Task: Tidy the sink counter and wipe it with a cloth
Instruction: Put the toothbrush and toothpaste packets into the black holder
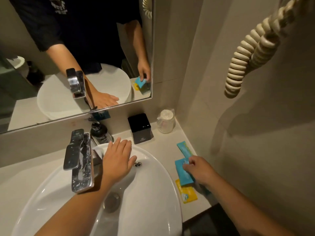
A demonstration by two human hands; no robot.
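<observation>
My left hand lies flat, fingers spread, on a white cloth at the back rim of the white basin, beside the chrome tap. My right hand pinches a blue sachet on the beige counter to the right of the basin. A second blue sachet lies just behind it, and a yellow sachet lies in front, partly under the blue one.
A black box and a wrapped glass stand at the back of the counter against the wall. A dark soap bottle sits behind the tap. A mirror hangs above. A coiled cord hangs at right.
</observation>
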